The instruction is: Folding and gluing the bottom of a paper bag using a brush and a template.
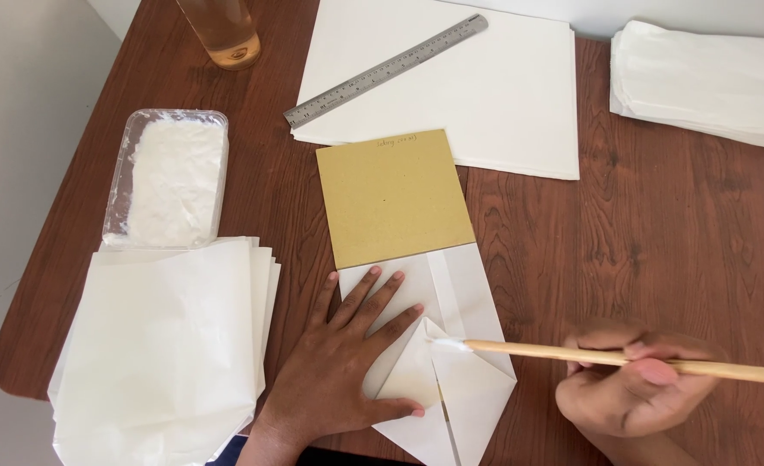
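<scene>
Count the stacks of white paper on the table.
3: left stack beside the left hand, top stack under the ruler, right stack at the far corner. More may lie outside view.

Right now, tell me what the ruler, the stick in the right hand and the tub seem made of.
Ruler: metal, probably steel; grey, brushed sheen.
Stick: looks like wood or bamboo; pale tan, matte, with white paste at its tip.
Tub: clear plastic, glossy, see-through walls showing white paste or powder inside.
</scene>
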